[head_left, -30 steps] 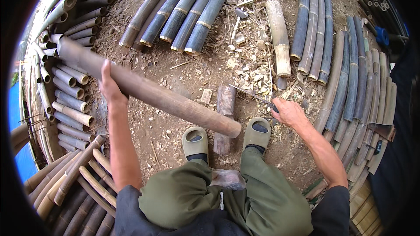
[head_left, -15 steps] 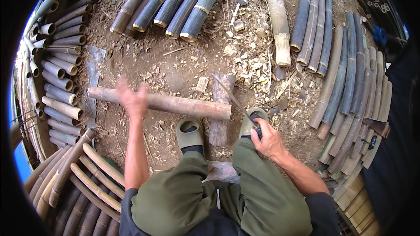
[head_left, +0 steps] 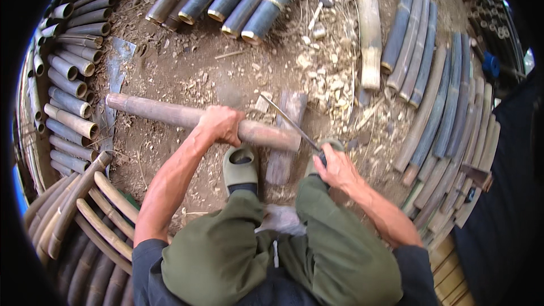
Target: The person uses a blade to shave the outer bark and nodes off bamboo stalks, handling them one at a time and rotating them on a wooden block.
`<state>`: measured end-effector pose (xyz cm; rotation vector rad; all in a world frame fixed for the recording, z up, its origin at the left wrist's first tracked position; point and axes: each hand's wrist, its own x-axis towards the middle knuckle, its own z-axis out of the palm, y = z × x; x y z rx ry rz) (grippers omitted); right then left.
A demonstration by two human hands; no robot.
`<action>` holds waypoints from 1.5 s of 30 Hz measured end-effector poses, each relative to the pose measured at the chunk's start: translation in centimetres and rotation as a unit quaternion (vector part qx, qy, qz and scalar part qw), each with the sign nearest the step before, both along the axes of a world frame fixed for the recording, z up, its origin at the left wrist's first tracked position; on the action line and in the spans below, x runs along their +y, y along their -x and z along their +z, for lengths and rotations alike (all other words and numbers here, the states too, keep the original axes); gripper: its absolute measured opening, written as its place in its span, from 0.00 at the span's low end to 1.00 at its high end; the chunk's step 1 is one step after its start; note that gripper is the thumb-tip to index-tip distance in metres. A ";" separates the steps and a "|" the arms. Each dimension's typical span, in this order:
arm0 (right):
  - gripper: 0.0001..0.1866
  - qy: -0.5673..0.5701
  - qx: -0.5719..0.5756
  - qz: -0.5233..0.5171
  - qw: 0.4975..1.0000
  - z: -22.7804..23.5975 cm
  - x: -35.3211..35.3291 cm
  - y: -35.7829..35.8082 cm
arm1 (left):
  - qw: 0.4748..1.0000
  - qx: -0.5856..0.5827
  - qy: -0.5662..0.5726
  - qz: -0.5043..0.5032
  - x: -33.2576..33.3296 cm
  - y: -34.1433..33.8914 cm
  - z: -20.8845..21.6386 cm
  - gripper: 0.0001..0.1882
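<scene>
Now that the brown, round bamboo length (head_left: 175, 114) has come down from mid-air onto the weathered wooden block (head_left: 279, 165), the left hand (head_left: 220, 124) has its grip closed over it just left of the block, so its right end looks steadied there. The right hand (head_left: 337, 168) clasps the black handle of a long, thin metal-bladed knife (head_left: 292, 122), slanting over the block; whether it touches bamboo I can't tell. Olive rubber clogs (head_left: 240, 165) crowd the block's near sides, and pale wood chips (head_left: 335, 86) litter the ground beyond, to its right.
</scene>
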<state>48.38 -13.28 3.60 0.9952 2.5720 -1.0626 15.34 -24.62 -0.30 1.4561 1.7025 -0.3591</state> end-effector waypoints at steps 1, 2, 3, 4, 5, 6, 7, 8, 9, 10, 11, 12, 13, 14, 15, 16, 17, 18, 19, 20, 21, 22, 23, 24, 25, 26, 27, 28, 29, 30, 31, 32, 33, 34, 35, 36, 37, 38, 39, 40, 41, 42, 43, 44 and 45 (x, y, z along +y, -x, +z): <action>0.17 0.019 0.026 -0.008 0.999 1.4 -0.2 0.7 | 0.999 0.007 -0.022 -0.023 -0.8 -0.3 -0.1 0.27; 0.16 0.038 0.051 -0.017 0.998 2.9 -0.4 1.7 | 1.000 0.006 -0.025 -0.014 -1.0 -0.1 -0.3 0.27; 0.16 0.033 0.127 -0.035 0.991 4.5 -0.9 2.7 | 1.000 -0.001 -0.024 -0.010 -1.2 -0.3 -0.1 0.28; 0.17 0.029 0.178 -0.042 0.983 4.7 -1.2 3.1 | 1.000 -0.001 -0.030 -0.004 -0.8 0.0 0.1 0.28; 0.17 0.026 0.228 -0.048 0.972 4.9 -1.6 3.3 | 0.999 -0.002 -0.032 -0.001 -0.6 0.2 0.1 0.28; 0.17 0.026 0.275 -0.055 0.959 5.1 -2.0 3.2 | 1.000 -0.005 -0.030 0.002 -0.7 0.1 0.2 0.28; 0.17 -0.038 0.306 -0.027 0.951 3.2 -1.6 2.4 | 0.999 -0.008 -0.034 0.004 -0.4 0.0 0.4 0.28; 0.17 -0.025 0.195 -0.011 0.980 1.3 -0.9 1.2 | 1.000 -0.008 -0.026 0.001 0.0 -0.2 0.5 0.28; 0.17 -0.012 0.086 0.007 0.996 0.6 0.2 1.4 | 1.000 -0.003 -0.019 0.001 0.4 -0.1 0.8 0.28; 0.17 0.001 -0.024 0.025 0.999 0.2 0.9 1.4 | 1.000 0.001 -0.013 0.001 0.8 0.0 1.0 0.29; 0.16 0.068 -0.054 0.002 0.996 0.9 0.6 0.4 | 1.000 0.005 -0.013 -0.003 0.4 -0.3 0.7 0.28; 0.16 0.035 -0.013 0.012 0.999 1.3 0.4 0.7 | 1.000 0.010 -0.010 -0.010 -0.2 -0.2 0.3 0.28; 0.16 0.054 0.047 -0.017 0.997 3.3 -0.3 1.6 | 1.000 0.003 -0.021 -0.005 -0.7 -0.1 0.2 0.27; 0.16 0.066 0.110 -0.044 0.991 5.1 -0.5 3.0 | 0.999 0.004 -0.041 -0.008 -0.8 -0.1 -0.1 0.27; 0.16 0.060 0.164 -0.050 0.983 5.7 -0.8 3.3 | 0.999 0.002 -0.038 -0.005 -0.7 0.0 -0.1 0.27; 0.16 0.054 0.217 -0.057 0.973 6.0 -1.2 3.5 | 0.999 0.000 -0.034 -0.001 -0.7 0.1 -0.1 0.27; 0.16 0.048 0.269 -0.063 0.960 6.1 -1.4 3.5 | 1.000 -0.001 -0.031 0.002 -0.9 0.0 -0.1 0.27; 0.16 0.026 0.152 -0.029 0.988 4.9 -1.2 2.7 | 1.000 -0.003 -0.030 0.004 -0.7 -0.1 0.0 0.27; 0.16 0.001 0.032 0.004 0.999 2.3 -0.9 1.1 | 0.999 -0.005 -0.032 0.005 -0.4 -0.3 0.2 0.27; 0.16 -0.026 -0.086 0.040 0.995 -0.1 0.0 -0.2 | 1.000 -0.001 -0.026 -0.002 -0.2 -0.3 0.2 0.26; 0.15 0.040 -0.101 0.008 0.994 -0.6 1.2 0.8 | 1.000 0.007 -0.018 -0.006 -0.1 -0.2 0.1 0.26; 0.15 0.036 -0.039 0.006 0.999 -0.5 1.5 1.1 | 1.000 0.015 -0.010 -0.011 -0.1 0.0 0.0 0.26; 0.15 0.033 0.024 0.003 0.999 0.0 1.6 1.1 | 0.999 0.021 -0.044 -0.019 -0.2 -0.5 0.0 0.25; 0.15 0.047 0.070 -0.002 0.996 2.3 0.4 1.5 | 0.999 0.014 -0.048 -0.012 -1.1 -0.5 -0.2 0.25; 0.14 0.042 0.143 -0.026 0.989 4.8 0.0 3.2 | 0.999 0.004 -0.052 -0.006 -1.8 -0.6 -0.2 0.25; 0.14 0.037 0.191 -0.037 0.980 4.9 -0.4 2.9 | 0.997 0.005 -0.071 0.000 -1.5 -0.2 -0.4 0.24; 0.15 0.028 0.248 -0.044 0.967 4.8 -0.4 2.9 | 0.994 0.009 -0.105 -0.008 -2.0 -0.3 -0.7 0.25; 0.15 0.024 0.294 -0.055 0.954 4.8 -0.8 2.5 | 0.991 0.013 -0.136 -0.005 -2.4 -0.6 -0.8 0.25; 0.15 -0.013 0.308 -0.047 0.950 2.3 -0.7 1.3 | 0.986 0.017 -0.167 -0.002 -2.6 -0.8 -0.9 0.26; 0.16 0.003 0.188 -0.028 0.982 0.1 -0.1 -0.2 | 0.979 0.024 -0.201 0.004 -2.7 -1.1 -0.9 0.26; 0.16 0.017 0.067 -0.008 0.998 -1.8 0.7 -1.4 | 0.980 0.040 -0.193 -0.004 -2.7 -1.2 -0.9 0.28; 0.16 0.032 -0.059 0.006 0.998 -2.6 0.8 -2.0 | 0.978 0.036 -0.205 -0.004 -3.2 -1.6 -1.3 0.28; 0.16 0.072 -0.032 0.000 0.997 -1.4 1.0 -1.1 | 0.974 0.049 -0.219 0.007 -3.6 -1.6 -1.9 0.29; 0.16 0.109 -0.035 -0.015 0.993 -0.3 1.2 -0.6 | 0.971 0.056 -0.230 0.009 -3.7 -1.2 -2.3 0.29; 0.16 0.080 0.048 -0.015 0.995 1.6 0.5 0.5 | 0.976 0.056 -0.209 0.010 -4.4 -1.0 -2.8 0.31; 0.17 0.043 0.132 -0.017 0.990 3.5 0.4 1.8 | 0.977 0.059 -0.203 0.006 -3.8 -1.2 -1.5 0.31; 0.18 0.006 0.201 -0.011 0.980 5.1 -0.1 2.8 | 0.974 0.058 -0.217 0.005 -4.0 -1.2 -1.8 0.31; 0.18 0.020 0.256 -0.032 0.966 5.0 -0.4 3.1 | 0.971 0.057 -0.232 0.004 -4.3 -1.2 -2.0 0.31; 0.18 0.004 0.285 -0.032 0.958 4.1 -0.8 2.7 | 0.974 0.055 -0.220 0.005 -4.1 -1.2 -1.8 0.31; 0.17 -0.014 0.315 -0.029 0.949 2.3 -1.0 1.8 | 0.974 0.055 -0.218 0.000 -3.9 -1.3 -1.8 0.31; 0.17 -0.029 0.156 0.015 0.987 0.0 -0.6 0.4 | 0.975 0.054 -0.217 -0.004 -3.7 -1.4 -1.7 0.31; 0.16 -0.045 -0.003 0.061 0.997 -0.5 0.3 0.6 | 0.975 0.058 -0.216 -0.006 -3.5 -1.3 -1.7 0.31; 0.16 0.033 -0.023 0.008 0.999 -0.8 0.8 0.5 | 0.973 0.055 -0.222 -0.003 -3.4 -1.5 -1.7 0.30; 0.16 0.031 0.016 0.008 0.999 -0.9 1.2 0.3 | 0.972 0.052 -0.228 -0.001 -3.5 -1.8 -1.6 0.30; 0.16 0.033 0.058 0.010 0.998 -0.1 1.5 1.3 | 0.972 0.053 -0.231 0.001 -3.6 -1.6 -1.7 0.29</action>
